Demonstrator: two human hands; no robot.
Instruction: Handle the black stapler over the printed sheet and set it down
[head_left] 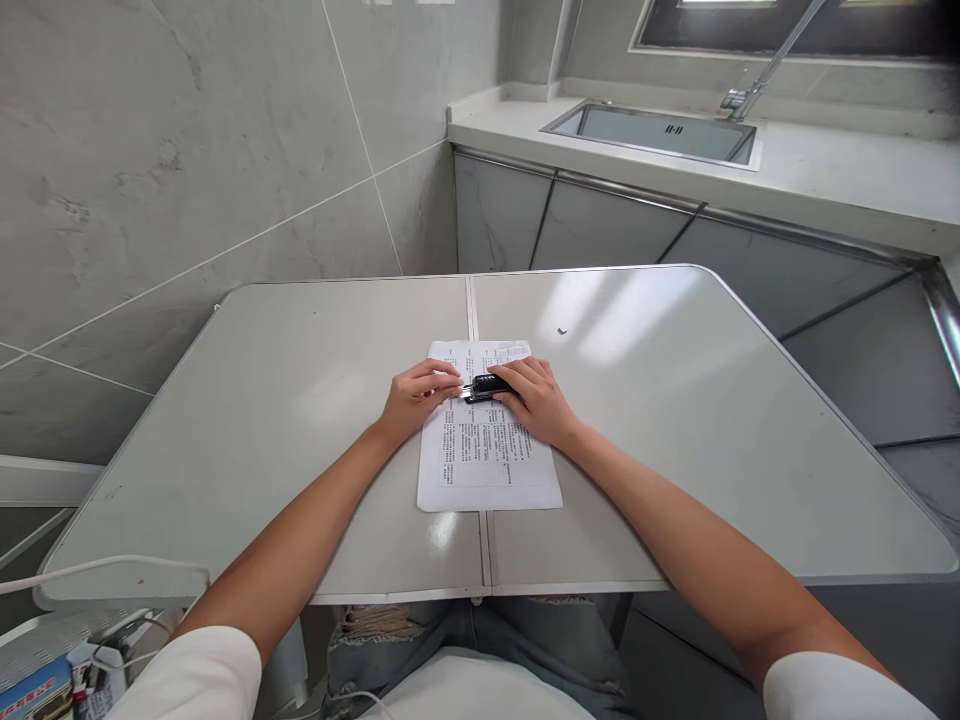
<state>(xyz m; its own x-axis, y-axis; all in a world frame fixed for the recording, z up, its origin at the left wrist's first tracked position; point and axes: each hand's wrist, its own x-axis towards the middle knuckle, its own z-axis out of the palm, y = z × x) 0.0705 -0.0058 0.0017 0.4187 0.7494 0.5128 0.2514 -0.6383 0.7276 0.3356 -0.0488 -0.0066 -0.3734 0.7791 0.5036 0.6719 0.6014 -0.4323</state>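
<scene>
A printed sheet of paper (487, 460) lies in the middle of a grey folding table (262, 430). My right hand (536, 400) rests on the paper, its fingers closed around a small black stapler-like tool (486, 385). My left hand (416, 395) has its fingers curled, and the fingertips meet the tool's silver front end at the sheet's left side. Both hands sit on the paper's upper half.
A worktop with a steel sink (652, 130) and tap (757, 80) runs behind the table at the right. A tiled wall (187, 150) stands to the left. A white cable (105, 565) crosses the table's near left corner. Boxes (45, 690) lie below.
</scene>
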